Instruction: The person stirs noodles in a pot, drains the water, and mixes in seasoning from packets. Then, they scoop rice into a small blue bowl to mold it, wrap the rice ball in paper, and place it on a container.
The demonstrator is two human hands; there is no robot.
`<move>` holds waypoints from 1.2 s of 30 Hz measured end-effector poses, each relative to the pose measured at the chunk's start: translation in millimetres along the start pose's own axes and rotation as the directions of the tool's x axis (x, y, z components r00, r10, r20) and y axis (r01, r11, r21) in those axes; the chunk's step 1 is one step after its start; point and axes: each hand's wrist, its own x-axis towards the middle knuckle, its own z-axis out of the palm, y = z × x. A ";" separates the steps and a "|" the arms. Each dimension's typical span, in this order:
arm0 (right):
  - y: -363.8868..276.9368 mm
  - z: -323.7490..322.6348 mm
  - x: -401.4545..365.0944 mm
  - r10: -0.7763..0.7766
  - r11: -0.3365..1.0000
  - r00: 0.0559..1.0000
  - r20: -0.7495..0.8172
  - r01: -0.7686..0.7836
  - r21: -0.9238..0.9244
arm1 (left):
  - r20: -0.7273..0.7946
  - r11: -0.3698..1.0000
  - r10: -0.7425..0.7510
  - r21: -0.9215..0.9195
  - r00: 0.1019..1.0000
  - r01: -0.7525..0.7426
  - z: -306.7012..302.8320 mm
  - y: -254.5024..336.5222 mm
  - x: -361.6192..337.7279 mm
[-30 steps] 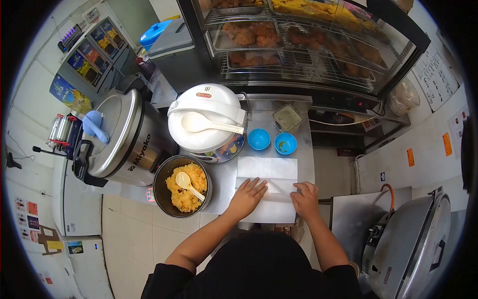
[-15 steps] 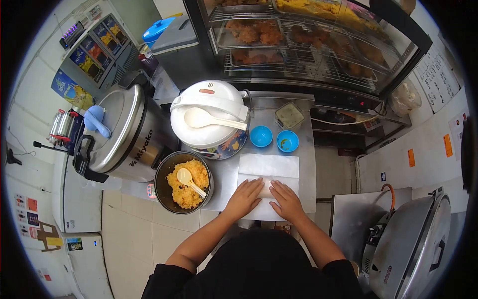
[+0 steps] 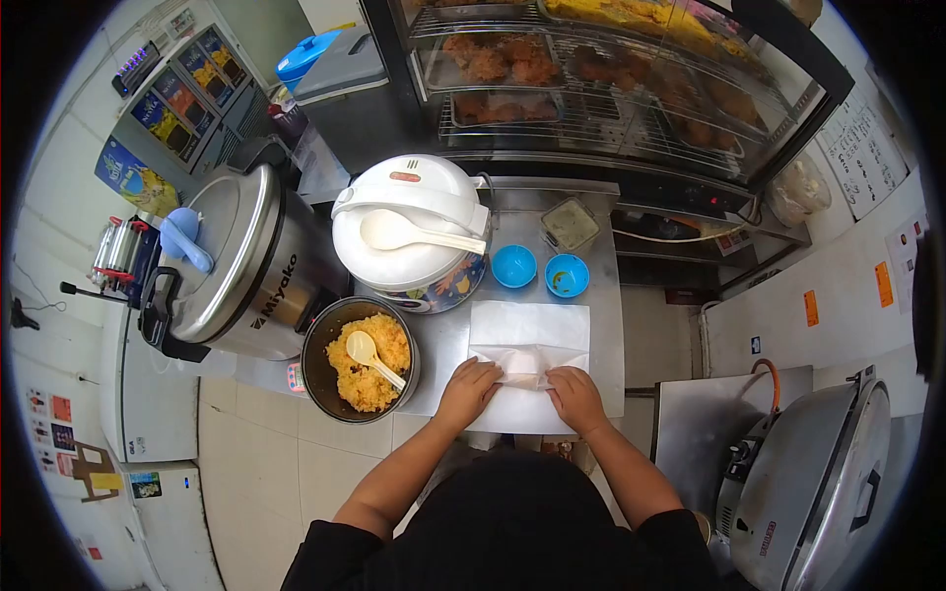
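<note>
White paper (image 3: 530, 325) lies on the steel table, with a small wrapped bundle (image 3: 522, 364) folded up in its middle. At the bundle's left end, my left hand (image 3: 468, 394) pinches the paper with bent fingers. My right hand (image 3: 577, 396) grips the paper at the right end. Two blue bowls stand behind the paper; the right bowl (image 3: 567, 276) holds a little sauce, and the left bowl (image 3: 513, 266) shows no contents. To the left, a dark pot (image 3: 313, 360) holds orange rice (image 3: 379, 384) with a cream spoon (image 3: 363, 349) on it.
A white rice cooker (image 3: 409, 182) with a spoon on its lid stands behind the pot, beside a large Miyako cooker (image 3: 286, 286). A lidded container (image 3: 571, 225) sits behind the bowls. The heated display case (image 3: 591, 148) holds fried food. Another large cooker (image 3: 808, 483) is at right.
My hands have moved apart, from lying flat over the middle of the paper to its folded ends. The bundle between them now shows, and their fingers have bent around the paper.
</note>
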 end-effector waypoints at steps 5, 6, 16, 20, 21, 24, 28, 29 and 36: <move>6.8 2.8 0.1 -0.004 0.997 1.000 0.008 0.005 -0.083 | 0.017 1.000 -0.013 -0.005 1.000 0.013 -4.0 -6.5 3.8; 7.0 1.8 2.1 0.021 0.998 1.000 0.021 -0.019 -0.056 | 0.047 0.999 -0.040 -0.018 0.998 0.041 -5.8 -6.7 6.7; 9.4 -9.3 32.4 0.326 0.945 0.917 0.230 -0.311 -0.099 | 0.299 0.935 -0.354 0.124 0.886 0.332 -4.6 -7.0 37.2; -6.7 -8.4 42.9 0.371 0.916 0.915 0.159 -0.332 -0.228 | 0.261 0.922 -0.383 0.171 0.886 0.348 -6.0 7.5 41.9; -6.3 -7.9 42.0 0.281 0.937 0.950 0.135 -0.241 -0.254 | 0.187 0.932 -0.347 0.182 0.919 0.314 -5.4 9.7 41.2; -1.8 -7.1 33.8 0.060 0.950 0.991 0.116 -0.021 -0.313 | 0.052 0.959 -0.190 0.225 0.980 0.174 -1.5 13.0 35.1; -3.4 -22.3 28.8 -0.056 0.973 0.983 0.174 0.094 -0.213 | 0.145 0.985 -0.042 0.174 0.989 0.017 -1.3 0.4 20.8; -4.9 -28.9 30.3 -0.079 0.980 0.981 0.176 0.108 -0.167 | 0.178 0.991 -0.032 0.131 0.984 0.008 -3.0 -2.9 19.3; 30.6 -14.5 13.8 -0.051 0.991 0.973 0.224 0.077 -0.106 | 0.143 0.998 -0.004 0.057 0.990 -0.005 -5.4 -13.8 16.7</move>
